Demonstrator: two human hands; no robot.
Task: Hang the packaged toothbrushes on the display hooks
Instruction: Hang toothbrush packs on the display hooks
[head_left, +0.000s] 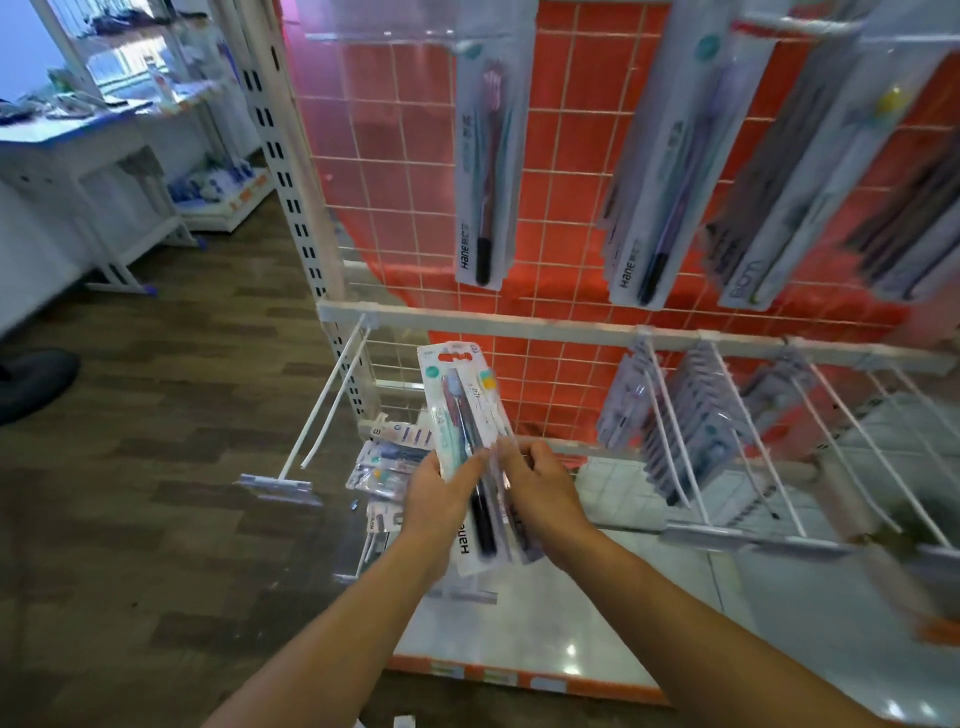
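We see both hands meeting in the middle of the view, working on one bundle of packaged toothbrushes (460, 395) that stands nearly upright, its hang-tab end toward twelve o'clock and its lower end dropping behind the wrists. The left hand (441, 493) grips the bundle from the nine o'clock side, fingers curled round its edge. The right hand (545, 488) comes in from three o'clock, its fingertips pinching the right edge of the packs; which pack of the bundle it has, we cannot tell.

More loose packs (387, 457) lie in a heap on the white base shelf (545, 613), just beside the left hand at ten o'clock. An empty two-rod hook (322, 395) juts out from the rail, farther toward ten o'clock. At three o'clock of the hands, the lower hooks (696, 415) carry rows of hung packs. At twelve and one o'clock, long hanging packs (485, 171) sit against the red wire grid (405, 130).

Wood-pattern floor (156, 493) fills the nine o'clock side, and a white tabletop (67, 130) with blurred goods stands at eleven o'clock, well apart from the display
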